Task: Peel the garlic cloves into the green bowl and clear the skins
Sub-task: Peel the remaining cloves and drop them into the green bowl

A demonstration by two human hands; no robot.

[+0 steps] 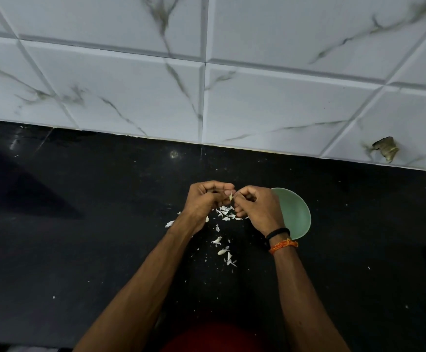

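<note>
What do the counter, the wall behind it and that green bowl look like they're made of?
Counter: probably polished black stone, judging by its glossy reflections and fine speckles. Wall: glazed ceramic tiles printed with grey marble-like veins and bevelled joints. Green bowl: smooth and matte, possibly plastic or melamine; I cannot tell which.

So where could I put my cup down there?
Bare counter lies left of the left hand, and right of the green bowl. Garlic skins crowd the patch between the arms.

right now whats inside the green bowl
The visible part of the green bowl shows only bare inner surface, no cloves. Its left side is covered by the right hand, so anything there stays hidden.
</note>
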